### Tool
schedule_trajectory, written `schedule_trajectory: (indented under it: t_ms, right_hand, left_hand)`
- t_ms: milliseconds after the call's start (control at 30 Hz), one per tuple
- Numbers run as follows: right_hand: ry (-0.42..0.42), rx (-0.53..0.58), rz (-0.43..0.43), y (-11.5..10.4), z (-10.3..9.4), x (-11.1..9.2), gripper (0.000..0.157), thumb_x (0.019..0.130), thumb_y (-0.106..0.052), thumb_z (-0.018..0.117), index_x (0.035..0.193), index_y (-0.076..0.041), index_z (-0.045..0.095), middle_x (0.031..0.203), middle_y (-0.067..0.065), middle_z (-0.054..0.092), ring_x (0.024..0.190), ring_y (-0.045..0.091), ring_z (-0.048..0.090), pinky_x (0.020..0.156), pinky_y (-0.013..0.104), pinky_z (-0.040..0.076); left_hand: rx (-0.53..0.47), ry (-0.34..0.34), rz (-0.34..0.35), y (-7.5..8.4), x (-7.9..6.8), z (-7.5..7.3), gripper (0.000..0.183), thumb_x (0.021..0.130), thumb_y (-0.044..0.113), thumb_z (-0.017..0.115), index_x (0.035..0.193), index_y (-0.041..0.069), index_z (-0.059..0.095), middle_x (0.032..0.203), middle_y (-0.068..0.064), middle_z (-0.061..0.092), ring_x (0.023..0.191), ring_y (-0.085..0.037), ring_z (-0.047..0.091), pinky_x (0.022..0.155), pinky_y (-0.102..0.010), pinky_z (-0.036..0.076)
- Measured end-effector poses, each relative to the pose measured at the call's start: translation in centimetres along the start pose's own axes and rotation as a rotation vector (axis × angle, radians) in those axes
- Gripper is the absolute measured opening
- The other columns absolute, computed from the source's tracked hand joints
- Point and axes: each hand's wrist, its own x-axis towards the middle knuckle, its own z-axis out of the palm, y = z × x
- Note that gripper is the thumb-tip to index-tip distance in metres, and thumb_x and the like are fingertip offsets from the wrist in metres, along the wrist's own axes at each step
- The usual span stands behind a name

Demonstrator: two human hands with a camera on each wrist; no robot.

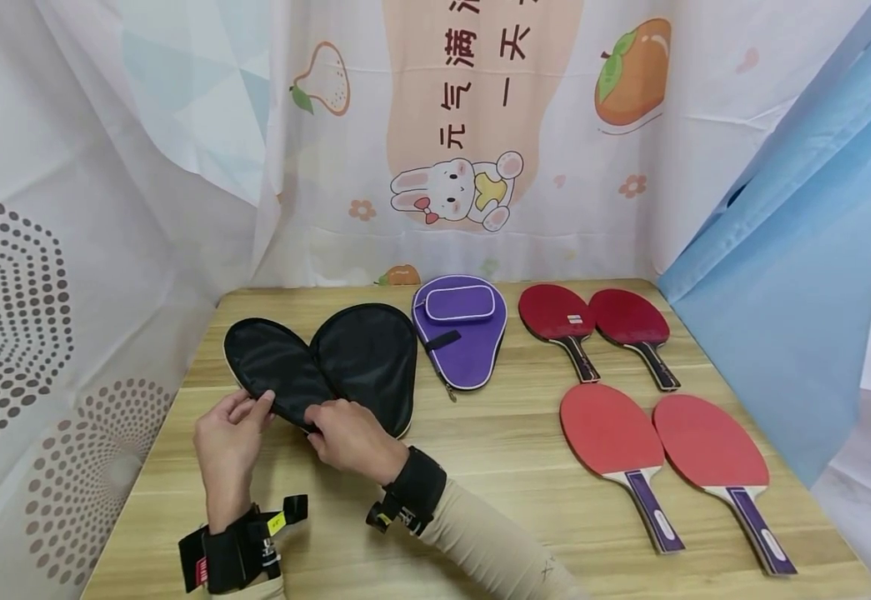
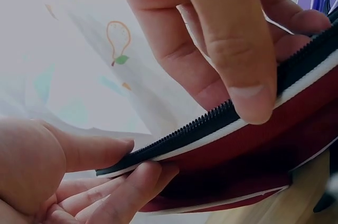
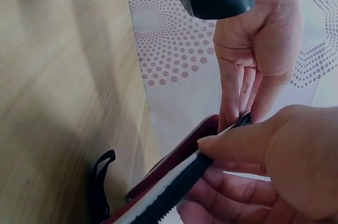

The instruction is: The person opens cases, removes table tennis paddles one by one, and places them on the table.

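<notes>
A paddle case [image 1: 371, 358] lies unzipped and spread on the table, its black lining facing up. Its outside is dark red [image 2: 222, 182] with white piping and a black zipper edge [image 2: 195, 129]. My left hand [image 1: 234, 442] pinches the rim of the raised left flap [image 1: 277, 362] between thumb and fingers. Farther right along that same rim, my right hand [image 1: 356, 437] pinches the edge, its thumb on the piping in the left wrist view. In the right wrist view a black strap loop [image 3: 100, 187] hangs beside the case.
A purple paddle case [image 1: 465, 358] with white piping lies right of the open one. Two dark-red paddles [image 1: 555, 312] with black handles lie at the back right. Two lighter red paddles [image 1: 608, 429] with purple handles are in front of them. Curtains surround the wooden table [image 1: 495, 467].
</notes>
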Motion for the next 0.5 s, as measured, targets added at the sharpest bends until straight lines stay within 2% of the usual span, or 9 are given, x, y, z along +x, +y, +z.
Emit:
schedule_trajectory:
  t_ms: [133,300,367,500]
  right_hand:
    - [0.024,0.047,0.015,0.1,-0.2,0.2,0.005,0.093,-0.016,0.07,0.091,-0.012,0.069,0.078,-0.001,0.065,0.065,0.007,0.058,0.056,0.016,0.044]
    - [0.064,0.108,0.038,0.7,-0.6,0.3,0.005,0.094,-0.014,0.068,0.09,-0.011,0.067,0.073,-0.002,0.06,0.061,0.006,0.052,0.054,0.014,0.039]
    - [0.07,0.136,0.063,1.0,-0.8,0.4,0.004,0.094,-0.014,0.067,0.096,-0.01,0.067,0.074,-0.002,0.06,0.06,0.006,0.05,0.053,0.014,0.038]
    - [0.088,0.212,0.123,1.5,-1.2,0.3,0.024,0.095,-0.013,0.065,0.118,-0.006,0.064,0.078,-0.001,0.062,0.06,0.006,0.051,0.052,0.015,0.039]
  left_hand:
    - [-0.014,-0.023,0.027,0.3,-0.1,0.0,0.052,0.093,0.034,0.069,0.137,0.008,0.06,0.117,-0.011,0.072,0.08,0.006,0.068,0.07,-0.012,0.055]
    - [-0.025,-0.033,0.082,0.7,-0.2,0.1,0.044,0.095,0.03,0.068,0.134,0.012,0.063,0.123,-0.012,0.069,0.083,0.011,0.066,0.072,-0.008,0.053]
    - [-0.021,-0.027,0.1,0.7,-0.2,0.1,0.041,0.096,0.028,0.067,0.132,0.011,0.064,0.122,-0.012,0.07,0.082,0.011,0.066,0.073,-0.008,0.053]
    - [-0.013,-0.021,0.132,0.6,-0.2,0.2,0.038,0.096,0.027,0.066,0.129,0.008,0.066,0.121,-0.014,0.07,0.079,0.011,0.065,0.073,-0.009,0.053]
